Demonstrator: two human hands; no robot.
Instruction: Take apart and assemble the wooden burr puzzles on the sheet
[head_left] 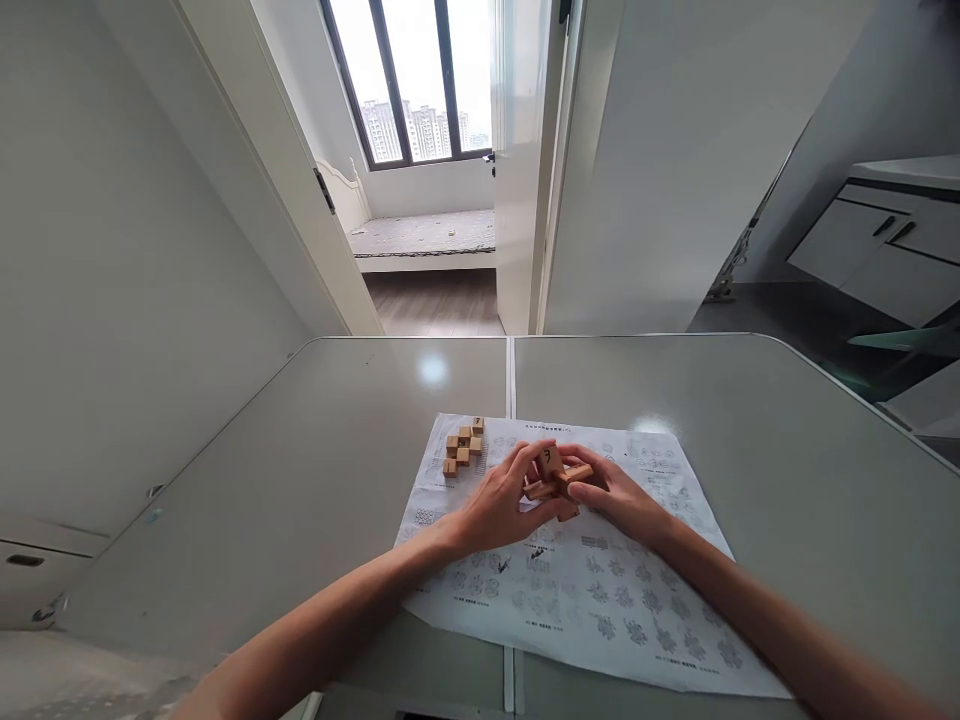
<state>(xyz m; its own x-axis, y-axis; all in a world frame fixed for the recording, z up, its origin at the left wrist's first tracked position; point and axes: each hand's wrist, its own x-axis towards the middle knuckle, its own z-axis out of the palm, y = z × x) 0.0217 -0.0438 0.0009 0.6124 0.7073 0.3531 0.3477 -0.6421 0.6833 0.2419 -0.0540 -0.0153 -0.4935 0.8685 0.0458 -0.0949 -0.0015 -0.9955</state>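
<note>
Between my two hands is a wooden interlocking puzzle (pixel 559 484) made of crossed bars, one upright bar marked with a dark numeral. My left hand (pixel 501 500) grips it from the left, fingers over the far side and thumb along the near side. From the right, my right hand (pixel 611 492) holds the bars with thumb and fingers. Below the puzzle lies a creased instruction sheet (pixel 555 640) printed with small diagrams. On its upper left corner stands another wooden puzzle (pixel 463 446) of joined small blocks, apart from both hands.
A pale, glossy table (pixel 360 430) with a central seam (pixel 511 375) carries everything. Beyond its far edge are an open door (pixel 521 170), a bed (pixel 424 235) and a window (pixel 412 80). White cabinets (pixel 885 240) stand at the right.
</note>
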